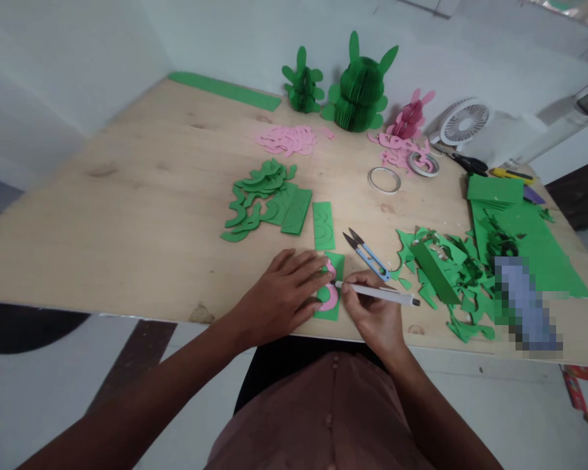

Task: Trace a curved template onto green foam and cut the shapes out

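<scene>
My left hand (289, 290) lies flat, its fingers stretched over a pink curved paper cutout (329, 298) and pressing it onto a green paper rectangle (332, 314). In my right hand (375, 313) is a white pen (385, 294), its tip at the edge of the pink cutout. Just above lies another green rectangle (323, 226) with curved outlines drawn on it. Blue-handled thread snips (370, 256) rest beside my right hand with their blades apart. My left fingers hide part of the pink cutout.
Green cutouts (259, 186) and pink cutouts (288, 140) lie in piles farther back. Green scraps (451, 274) spread at right. Green paper figures (360, 94), a pink figure (411, 116) and a white fan (464, 122) stand at the back. A tape roll (424, 164) lies nearby.
</scene>
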Demonstrator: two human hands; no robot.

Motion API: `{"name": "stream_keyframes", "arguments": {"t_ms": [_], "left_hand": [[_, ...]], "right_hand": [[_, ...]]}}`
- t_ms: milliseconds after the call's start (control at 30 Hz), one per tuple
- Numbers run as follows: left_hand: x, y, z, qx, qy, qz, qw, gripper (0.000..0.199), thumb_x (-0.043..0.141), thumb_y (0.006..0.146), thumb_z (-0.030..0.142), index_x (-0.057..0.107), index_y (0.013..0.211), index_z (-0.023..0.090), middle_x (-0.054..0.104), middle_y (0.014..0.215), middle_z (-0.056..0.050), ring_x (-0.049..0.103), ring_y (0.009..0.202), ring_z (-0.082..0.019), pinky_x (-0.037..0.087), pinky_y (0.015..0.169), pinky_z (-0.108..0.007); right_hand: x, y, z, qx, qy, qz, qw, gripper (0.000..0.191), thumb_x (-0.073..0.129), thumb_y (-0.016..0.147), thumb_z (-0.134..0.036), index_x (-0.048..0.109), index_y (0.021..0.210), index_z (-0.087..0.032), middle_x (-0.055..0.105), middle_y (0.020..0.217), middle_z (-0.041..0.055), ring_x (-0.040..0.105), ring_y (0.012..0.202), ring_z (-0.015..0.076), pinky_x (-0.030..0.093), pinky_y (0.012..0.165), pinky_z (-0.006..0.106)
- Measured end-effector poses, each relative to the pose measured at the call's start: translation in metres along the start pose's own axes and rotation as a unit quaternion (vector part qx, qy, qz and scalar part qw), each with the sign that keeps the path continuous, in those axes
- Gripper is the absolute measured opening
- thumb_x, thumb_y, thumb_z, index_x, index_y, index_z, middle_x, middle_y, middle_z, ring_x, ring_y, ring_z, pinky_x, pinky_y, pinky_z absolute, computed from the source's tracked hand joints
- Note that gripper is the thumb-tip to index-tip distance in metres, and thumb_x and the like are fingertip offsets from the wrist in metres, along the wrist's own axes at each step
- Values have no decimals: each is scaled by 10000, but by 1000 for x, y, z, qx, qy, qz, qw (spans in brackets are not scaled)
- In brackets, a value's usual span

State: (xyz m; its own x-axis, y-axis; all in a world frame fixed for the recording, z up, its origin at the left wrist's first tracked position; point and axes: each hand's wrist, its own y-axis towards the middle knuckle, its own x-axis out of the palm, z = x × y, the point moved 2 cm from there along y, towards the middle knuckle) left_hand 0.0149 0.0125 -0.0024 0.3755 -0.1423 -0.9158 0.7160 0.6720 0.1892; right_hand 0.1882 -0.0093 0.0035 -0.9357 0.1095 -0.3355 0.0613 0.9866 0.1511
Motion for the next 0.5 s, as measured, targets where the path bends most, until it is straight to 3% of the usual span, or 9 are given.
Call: {"name": "stream_keyframes", "arguments": {"t_ms": [500], "left_hand": [[0,0,0,4,-1,7,1000,414,452,899,295,499,1304,221,478,1398,-87,328,1333,-264,200,1098,-494]], "right_hand": [[-3,2,0,18,1,-12,1000,43,576,781,-181,573,741,-198,565,631,-21,523,548,124,430,502,230]]}}
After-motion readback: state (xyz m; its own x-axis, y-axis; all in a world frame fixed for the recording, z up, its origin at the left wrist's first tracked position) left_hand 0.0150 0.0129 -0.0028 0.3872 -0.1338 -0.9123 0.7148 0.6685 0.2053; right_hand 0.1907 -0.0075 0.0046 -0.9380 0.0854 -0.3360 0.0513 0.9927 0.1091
